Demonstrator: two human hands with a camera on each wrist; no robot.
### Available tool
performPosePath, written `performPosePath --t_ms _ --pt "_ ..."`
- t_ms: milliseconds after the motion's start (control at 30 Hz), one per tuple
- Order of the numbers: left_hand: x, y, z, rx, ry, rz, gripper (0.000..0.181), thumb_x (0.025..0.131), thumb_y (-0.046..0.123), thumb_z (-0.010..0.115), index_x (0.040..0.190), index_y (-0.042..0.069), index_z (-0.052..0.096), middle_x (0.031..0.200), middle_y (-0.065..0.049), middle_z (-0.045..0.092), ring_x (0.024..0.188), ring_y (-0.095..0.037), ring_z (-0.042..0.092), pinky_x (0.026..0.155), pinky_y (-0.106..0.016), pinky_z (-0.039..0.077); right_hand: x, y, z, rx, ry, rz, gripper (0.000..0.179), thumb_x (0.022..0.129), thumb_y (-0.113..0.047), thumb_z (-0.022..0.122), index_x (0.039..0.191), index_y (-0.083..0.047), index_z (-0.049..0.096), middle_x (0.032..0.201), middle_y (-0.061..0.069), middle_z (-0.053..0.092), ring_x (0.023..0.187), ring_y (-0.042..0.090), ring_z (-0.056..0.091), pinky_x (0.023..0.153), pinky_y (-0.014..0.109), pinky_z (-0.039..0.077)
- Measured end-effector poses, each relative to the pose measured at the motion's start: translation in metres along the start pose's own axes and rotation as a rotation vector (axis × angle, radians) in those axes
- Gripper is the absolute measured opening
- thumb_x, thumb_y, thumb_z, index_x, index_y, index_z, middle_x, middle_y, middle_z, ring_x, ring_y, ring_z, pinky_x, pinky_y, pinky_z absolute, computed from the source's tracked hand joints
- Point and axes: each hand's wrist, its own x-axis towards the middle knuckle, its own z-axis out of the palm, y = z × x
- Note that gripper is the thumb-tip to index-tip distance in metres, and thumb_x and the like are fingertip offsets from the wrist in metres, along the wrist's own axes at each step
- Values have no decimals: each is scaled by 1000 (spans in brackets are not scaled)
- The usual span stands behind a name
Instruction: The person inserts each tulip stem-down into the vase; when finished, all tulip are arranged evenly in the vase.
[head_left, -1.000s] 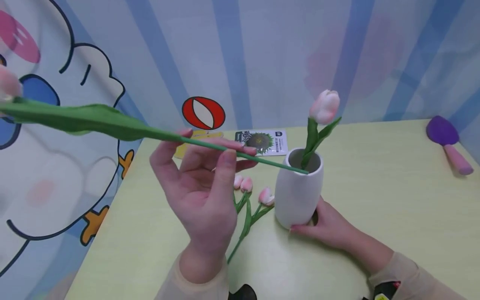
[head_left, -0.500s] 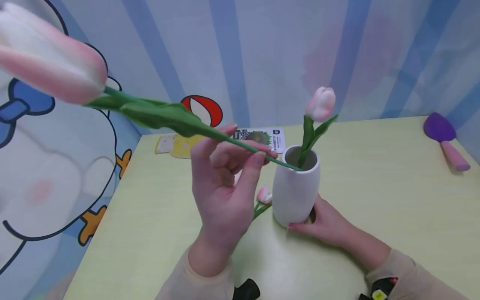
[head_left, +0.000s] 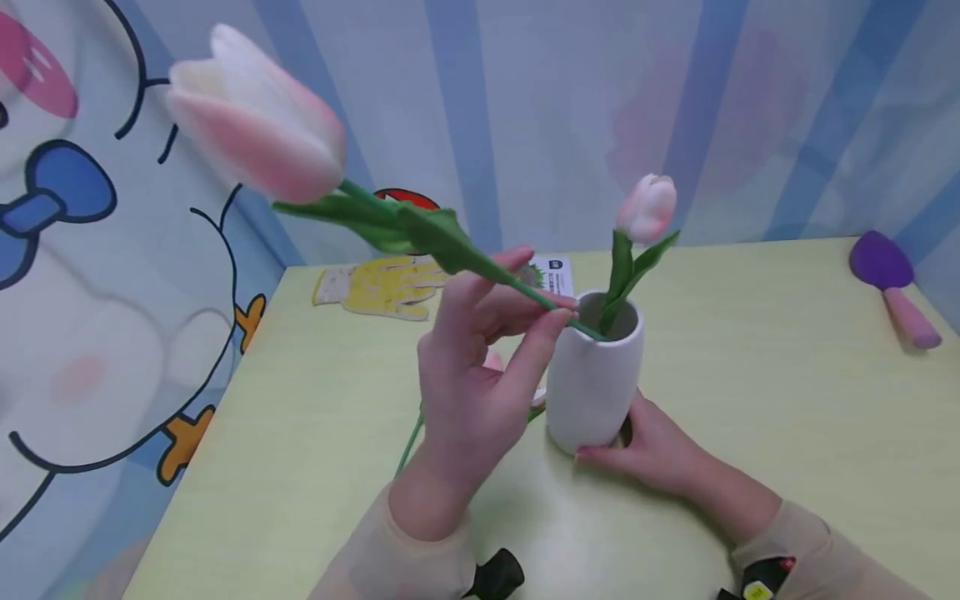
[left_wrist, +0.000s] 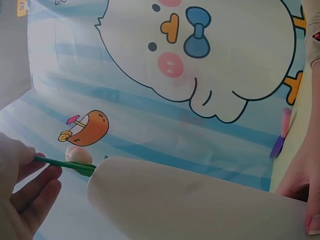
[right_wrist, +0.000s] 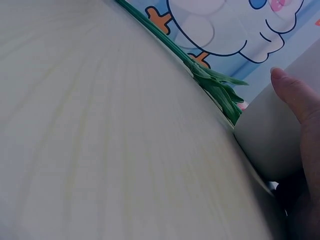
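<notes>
In the head view my left hand (head_left: pixel 480 383) pinches the green stem of an artificial pink-and-white tulip (head_left: pixel 258 133) between thumb and fingers. The bloom slants up to the left, and the stem's lower end lies just inside the mouth of a white vase (head_left: pixel 592 392). Another tulip (head_left: pixel 647 210) stands upright in that vase. My right hand (head_left: pixel 660 446) grips the vase low on its right side, thumb across the front near the base. The left wrist view shows the pinched stem (left_wrist: pixel 65 163) close to the vase's rim.
More tulips lie on the table left of the vase, partly hidden by my left hand; their green stems (right_wrist: pixel 165 39) show in the right wrist view. Behind are a yellow glove (head_left: pixel 382 287) and a printed packet (head_left: pixel 555 273). A purple trowel (head_left: pixel 881 260) lies at the right.
My left hand has moved right toward the vase, carrying the tulip; its bloom has swung into view and risen. The stem's end has dipped slightly into the mouth. My right hand stays on the vase.
</notes>
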Motion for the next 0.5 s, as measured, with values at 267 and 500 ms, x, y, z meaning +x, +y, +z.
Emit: performPosePath --t_ms 267,500 --pt "-1 -7 6 141 -97 17 32 88 -5 77 117 -5 63 93 -13 78 88 -19 78 84 -30 63 2 1 -1 20 0 -29 93 81 -31 91 152 -23 32 139 -1 57 127 21 57 109 42 48" --pt "-1 -9 9 247 -131 67 16 88 -1 78 100 -1 68 93 -10 78 108 -23 74 99 -34 56 1 1 -2 17 2 -55 92 82 -29 90 153 -22 32 138 0 58 125 21 58 107 34 49"
